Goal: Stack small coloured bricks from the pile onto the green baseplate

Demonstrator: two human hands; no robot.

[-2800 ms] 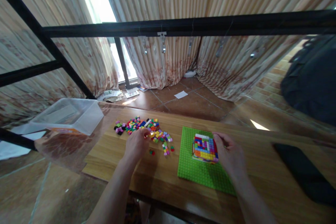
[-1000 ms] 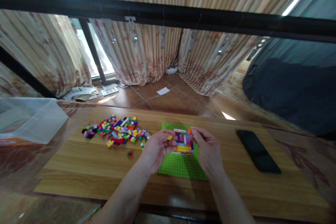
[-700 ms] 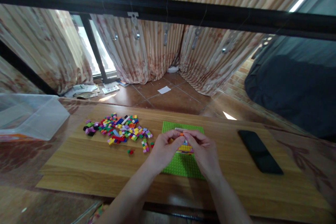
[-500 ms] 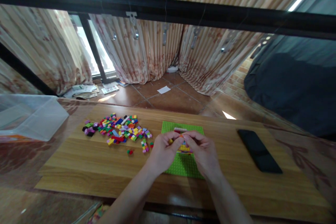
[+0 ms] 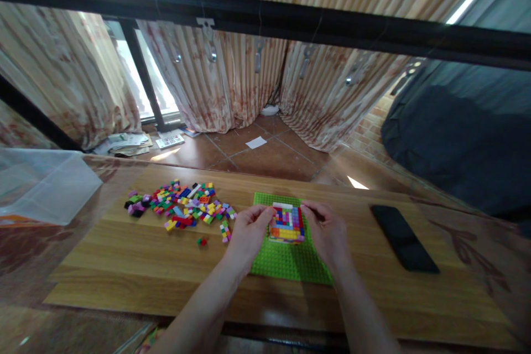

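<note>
Brick block [image 5: 287, 225] on green baseplate [image 5: 286, 263], between left hand [image 5: 249, 229] and right hand [image 5: 328, 232]; fingers of both curl inward, any hold indiscernible. Beyond left hand, loose bricks [image 5: 182, 222]; beyond right, black slab [image 5: 403, 238].

Pleated beige curtains [image 5: 249, 88] beside a bright window [image 5: 159, 87], brown tiled floor [image 5: 286, 165] below.
</note>
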